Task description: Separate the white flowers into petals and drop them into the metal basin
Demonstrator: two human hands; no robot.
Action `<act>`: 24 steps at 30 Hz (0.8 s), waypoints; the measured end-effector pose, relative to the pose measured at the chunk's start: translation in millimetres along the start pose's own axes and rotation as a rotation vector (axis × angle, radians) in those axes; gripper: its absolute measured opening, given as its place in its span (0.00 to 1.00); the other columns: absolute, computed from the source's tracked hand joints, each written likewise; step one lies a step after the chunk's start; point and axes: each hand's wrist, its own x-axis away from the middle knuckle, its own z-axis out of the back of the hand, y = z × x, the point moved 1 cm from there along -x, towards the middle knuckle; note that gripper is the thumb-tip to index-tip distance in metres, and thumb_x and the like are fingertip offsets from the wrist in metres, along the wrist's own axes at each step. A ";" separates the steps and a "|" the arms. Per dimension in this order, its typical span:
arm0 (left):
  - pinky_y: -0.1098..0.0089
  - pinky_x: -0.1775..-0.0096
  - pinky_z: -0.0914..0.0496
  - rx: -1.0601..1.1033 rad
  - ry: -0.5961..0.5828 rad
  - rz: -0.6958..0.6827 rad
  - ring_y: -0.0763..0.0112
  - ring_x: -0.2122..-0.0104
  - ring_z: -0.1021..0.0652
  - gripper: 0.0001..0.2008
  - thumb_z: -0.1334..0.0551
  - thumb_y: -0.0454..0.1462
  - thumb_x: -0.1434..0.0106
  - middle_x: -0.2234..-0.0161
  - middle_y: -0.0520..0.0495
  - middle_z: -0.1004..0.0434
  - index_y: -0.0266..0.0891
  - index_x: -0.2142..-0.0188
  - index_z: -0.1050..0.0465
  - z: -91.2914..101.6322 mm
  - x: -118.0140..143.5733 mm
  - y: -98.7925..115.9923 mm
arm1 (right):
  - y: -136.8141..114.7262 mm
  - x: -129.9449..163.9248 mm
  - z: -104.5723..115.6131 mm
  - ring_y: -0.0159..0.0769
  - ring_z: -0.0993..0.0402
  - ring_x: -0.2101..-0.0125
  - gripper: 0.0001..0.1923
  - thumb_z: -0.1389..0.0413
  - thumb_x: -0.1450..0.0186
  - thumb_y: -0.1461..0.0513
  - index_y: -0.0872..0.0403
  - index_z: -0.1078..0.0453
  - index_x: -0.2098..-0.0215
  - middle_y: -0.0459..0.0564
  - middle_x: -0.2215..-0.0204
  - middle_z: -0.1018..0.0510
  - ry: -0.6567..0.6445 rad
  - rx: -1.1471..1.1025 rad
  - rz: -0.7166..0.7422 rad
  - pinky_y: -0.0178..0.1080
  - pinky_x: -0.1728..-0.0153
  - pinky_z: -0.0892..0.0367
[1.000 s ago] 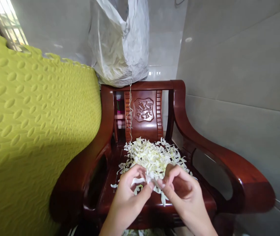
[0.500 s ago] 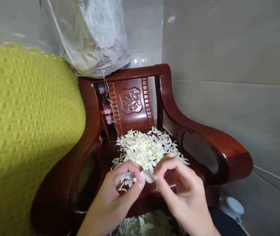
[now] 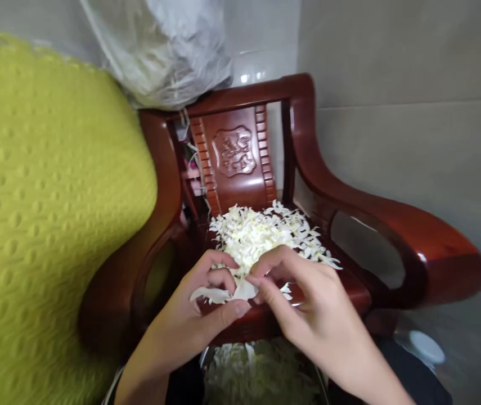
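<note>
Over the front edge of the dark red polished wooden armchair (image 3: 240, 163), the two hands meet around one small white flower with long thin petals (image 3: 227, 292). The left hand (image 3: 200, 315) is curled nearly closed, thumb and forefinger pinching the flower from below and from the left. The right hand (image 3: 308, 315) is likewise half-closed, its fingertips (image 3: 257, 281) pinching the flower's right end. The flower lies roughly level, its long axis running left to right, petals trailing toward the left hand and its narrower end toward the right hand. It sits between the two hands, touching both, just in front of the seat.

On the seat behind the hands lies a loose heap of white and pale yellow flower petals (image 3: 261, 233), spread from the carved backrest toward the front rail. Below the hands, near the bottom edge, is another mass of pale flowers (image 3: 257, 371); the picture is too blurred there to tell what holds them. A crumpled white plastic sack (image 3: 168, 50) rests on top of the chair back, and a lime-green embossed foam mat (image 3: 46, 225) stands against the chair's left arm.
</note>
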 end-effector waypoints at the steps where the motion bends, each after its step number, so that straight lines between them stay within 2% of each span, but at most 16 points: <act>1: 0.77 0.71 0.37 0.002 0.013 0.018 0.77 0.73 0.32 0.14 0.37 0.37 0.41 0.73 0.57 0.33 0.44 0.56 0.36 -0.9 2.4 0.3 | 1.7 -3.6 0.8 0.24 0.30 0.74 0.07 0.48 0.36 0.70 0.50 0.36 0.66 0.38 0.74 0.28 -0.029 -0.008 -0.015 0.28 0.72 0.38; 5: 0.74 0.67 0.33 -0.061 0.128 0.032 0.72 0.69 0.27 0.07 0.37 0.38 0.41 0.69 0.51 0.27 0.39 0.63 0.29 -1.3 11.6 1.1 | 9.0 -14.1 -3.9 0.24 0.29 0.76 0.09 0.46 0.39 0.71 0.51 0.35 0.68 0.36 0.77 0.26 -0.061 0.004 0.036 0.27 0.74 0.38; 8: 0.72 0.63 0.31 -0.260 0.214 -0.013 0.69 0.65 0.25 0.05 0.39 0.36 0.39 0.65 0.49 0.25 0.40 0.63 0.26 1.8 20.5 5.1 | 11.9 -14.1 -10.7 0.26 0.27 0.75 0.08 0.44 0.39 0.70 0.51 0.31 0.69 0.38 0.76 0.24 -0.080 0.005 0.101 0.28 0.73 0.36; 11: 0.74 0.66 0.32 -0.419 0.181 -0.083 0.71 0.69 0.26 0.06 0.41 0.36 0.37 0.69 0.51 0.25 0.40 0.66 0.25 1.0 28.8 14.9 | 11.5 -8.1 -10.3 0.29 0.25 0.75 0.05 0.42 0.39 0.67 0.50 0.28 0.69 0.40 0.75 0.21 -0.110 -0.033 0.164 0.29 0.74 0.34; 14: 0.76 0.71 0.34 -0.459 0.112 -0.099 0.74 0.73 0.28 0.09 0.42 0.38 0.36 0.73 0.52 0.27 0.40 0.70 0.26 -8.6 29.1 26.6 | 11.4 -2.2 3.3 0.33 0.25 0.77 0.03 0.41 0.39 0.62 0.49 0.26 0.70 0.43 0.75 0.20 -0.061 -0.011 0.193 0.32 0.77 0.33; 17: 0.76 0.71 0.35 -0.487 0.098 -0.150 0.74 0.74 0.29 0.10 0.43 0.38 0.36 0.73 0.53 0.27 0.40 0.71 0.26 -21.1 20.0 32.6 | 18.0 -0.5 19.7 0.37 0.24 0.72 0.04 0.42 0.38 0.61 0.48 0.25 0.69 0.46 0.71 0.20 -0.113 0.025 0.175 0.36 0.71 0.30; 20: 0.75 0.71 0.35 -0.461 0.111 -0.200 0.74 0.74 0.28 0.10 0.44 0.37 0.36 0.74 0.53 0.26 0.39 0.70 0.27 -28.4 8.6 20.5 | 36.7 0.3 22.2 0.38 0.25 0.66 0.06 0.44 0.37 0.60 0.50 0.24 0.65 0.48 0.66 0.20 -0.213 -0.071 0.090 0.38 0.65 0.30; 22: 0.75 0.71 0.34 -0.346 0.084 -0.171 0.74 0.75 0.27 0.08 0.44 0.38 0.36 0.76 0.54 0.27 0.39 0.67 0.29 -30.1 3.4 0.5 | 55.6 3.9 13.7 0.36 0.26 0.70 0.09 0.43 0.38 0.58 0.52 0.24 0.62 0.48 0.71 0.21 -0.215 -0.227 -0.033 0.36 0.69 0.32; 23: 0.74 0.70 0.32 -0.248 0.078 -0.148 0.74 0.76 0.26 0.07 0.43 0.39 0.36 0.76 0.55 0.27 0.39 0.62 0.30 -30.4 1.8 -11.4 | 65.6 7.3 7.5 0.34 0.28 0.73 0.10 0.42 0.38 0.57 0.54 0.24 0.63 0.47 0.74 0.23 -0.186 -0.282 -0.098 0.35 0.73 0.33; 24: 0.73 0.71 0.32 -0.171 0.067 -0.118 0.73 0.76 0.26 0.07 0.44 0.39 0.36 0.77 0.54 0.27 0.39 0.63 0.31 -30.6 1.0 -23.5 | 75.0 11.6 0.9 0.31 0.31 0.76 0.11 0.42 0.39 0.56 0.55 0.24 0.64 0.46 0.76 0.24 -0.129 -0.315 -0.151 0.34 0.76 0.36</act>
